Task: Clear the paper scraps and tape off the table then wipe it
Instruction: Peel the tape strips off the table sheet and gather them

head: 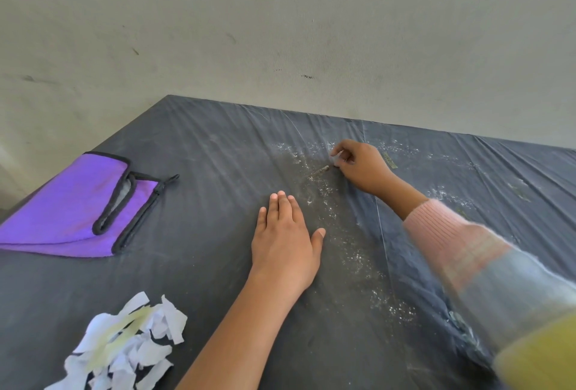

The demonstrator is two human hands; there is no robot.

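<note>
Purple cloth (62,202) lies folded; scraps (124,343) are piled at the desk's (218,146) near-left. Left hand (285,243) presses flat, fingers (282,202) straight; right hand (361,168) pinches a pale bit (337,156). Tape strip (389,160) and crumbs (352,252) are left, so wiping likely waits.

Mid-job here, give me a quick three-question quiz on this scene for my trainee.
1. True or false: the left hand lies flat on the table.
2. The purple cloth is: A) folded near the table's left edge; B) crumpled on the floor; C) draped over a chair.
3. Which hand pinches the small scrap?
Key: 1 true; 2 A; 3 the right hand.
</note>
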